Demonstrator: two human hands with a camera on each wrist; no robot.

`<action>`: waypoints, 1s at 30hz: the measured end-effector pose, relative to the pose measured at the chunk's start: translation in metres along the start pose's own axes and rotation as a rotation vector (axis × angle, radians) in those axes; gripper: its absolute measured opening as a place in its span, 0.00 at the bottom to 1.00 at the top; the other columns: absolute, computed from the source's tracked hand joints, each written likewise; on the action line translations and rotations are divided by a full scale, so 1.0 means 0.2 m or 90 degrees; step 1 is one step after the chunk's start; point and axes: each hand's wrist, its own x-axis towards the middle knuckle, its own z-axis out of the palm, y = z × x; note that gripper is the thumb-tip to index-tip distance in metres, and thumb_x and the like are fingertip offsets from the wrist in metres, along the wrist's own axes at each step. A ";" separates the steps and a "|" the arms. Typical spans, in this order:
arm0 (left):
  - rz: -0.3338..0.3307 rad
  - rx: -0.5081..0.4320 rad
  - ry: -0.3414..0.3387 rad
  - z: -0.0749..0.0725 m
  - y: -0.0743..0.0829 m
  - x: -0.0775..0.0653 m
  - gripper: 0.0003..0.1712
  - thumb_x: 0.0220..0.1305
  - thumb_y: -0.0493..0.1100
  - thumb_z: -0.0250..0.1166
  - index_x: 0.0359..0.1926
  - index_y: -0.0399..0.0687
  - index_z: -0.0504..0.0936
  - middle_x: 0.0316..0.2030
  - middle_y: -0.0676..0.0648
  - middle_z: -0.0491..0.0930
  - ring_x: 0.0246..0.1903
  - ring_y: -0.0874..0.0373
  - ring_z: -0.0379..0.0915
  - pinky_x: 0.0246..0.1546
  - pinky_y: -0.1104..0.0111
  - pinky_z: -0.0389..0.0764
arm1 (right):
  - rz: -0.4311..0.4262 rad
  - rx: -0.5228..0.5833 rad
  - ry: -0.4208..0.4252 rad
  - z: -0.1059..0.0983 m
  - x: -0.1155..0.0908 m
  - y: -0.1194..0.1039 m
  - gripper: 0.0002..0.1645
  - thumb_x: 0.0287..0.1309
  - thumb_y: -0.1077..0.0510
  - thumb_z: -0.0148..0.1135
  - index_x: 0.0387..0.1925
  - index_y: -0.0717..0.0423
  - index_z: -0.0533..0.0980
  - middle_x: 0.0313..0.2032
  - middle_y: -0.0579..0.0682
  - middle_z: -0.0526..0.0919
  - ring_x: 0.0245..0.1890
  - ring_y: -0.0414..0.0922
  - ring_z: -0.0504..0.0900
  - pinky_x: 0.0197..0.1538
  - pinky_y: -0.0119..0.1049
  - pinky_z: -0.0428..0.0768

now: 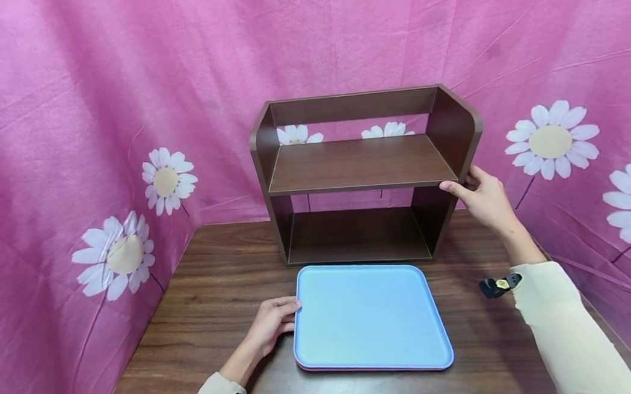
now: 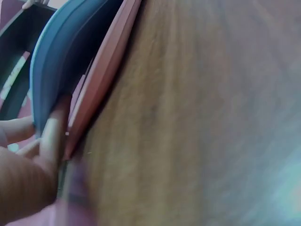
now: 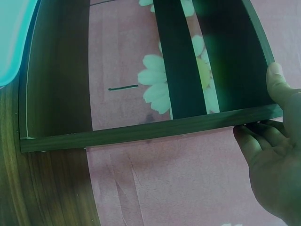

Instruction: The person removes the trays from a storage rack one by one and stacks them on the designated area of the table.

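A light blue tray (image 1: 371, 317) lies in front of a brown two-tier shelf (image 1: 362, 164). My left hand (image 1: 269, 323) pinches the left rim of the blue tray. In the left wrist view, a reddish tray (image 2: 101, 70) shows beneath the blue tray (image 2: 47, 61), with a gap between the two at this side. My right hand (image 1: 484, 199) grips the shelf's right side panel, thumb at the front by the middle board and fingers on the outer face. The right wrist view also shows that hand (image 3: 277, 146) around the panel's edge (image 3: 160, 127).
Both trays and the shelf stand on a dark wood-grain table (image 1: 206, 276). Pink cloth (image 1: 205, 77) printed with white daisies hangs behind and at both sides, close to the shelf's back. Black straps (image 1: 500, 285) sit on the wrists over pale sleeves.
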 end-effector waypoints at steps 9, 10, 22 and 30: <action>0.074 0.191 0.115 0.04 0.04 -0.01 0.11 0.64 0.31 0.72 0.45 0.25 0.88 0.26 0.48 0.87 0.22 0.62 0.80 0.26 0.70 0.88 | 0.003 0.000 0.001 0.00 0.00 0.00 0.37 0.68 0.40 0.71 0.68 0.59 0.74 0.60 0.68 0.84 0.38 0.23 0.74 0.36 0.18 0.71; 0.081 0.212 0.122 0.04 0.04 0.00 0.10 0.63 0.31 0.73 0.43 0.26 0.89 0.26 0.47 0.87 0.21 0.62 0.80 0.26 0.70 0.88 | 0.003 0.001 0.001 0.00 0.00 0.00 0.37 0.68 0.40 0.71 0.68 0.58 0.74 0.60 0.68 0.84 0.38 0.23 0.74 0.36 0.17 0.71; 0.083 0.267 0.107 0.02 0.04 0.02 0.08 0.60 0.30 0.74 0.37 0.29 0.84 0.26 0.45 0.87 0.24 0.58 0.85 0.28 0.63 0.91 | -0.016 0.017 0.010 0.00 0.00 0.00 0.36 0.68 0.43 0.72 0.67 0.60 0.75 0.60 0.69 0.83 0.39 0.18 0.74 0.38 0.15 0.71; 0.068 0.263 0.099 0.03 0.04 0.02 0.11 0.62 0.31 0.73 0.42 0.29 0.82 0.28 0.45 0.84 0.24 0.58 0.83 0.29 0.61 0.92 | -0.016 0.016 0.007 0.01 0.00 0.00 0.36 0.69 0.42 0.72 0.68 0.59 0.74 0.60 0.68 0.83 0.39 0.18 0.75 0.37 0.16 0.70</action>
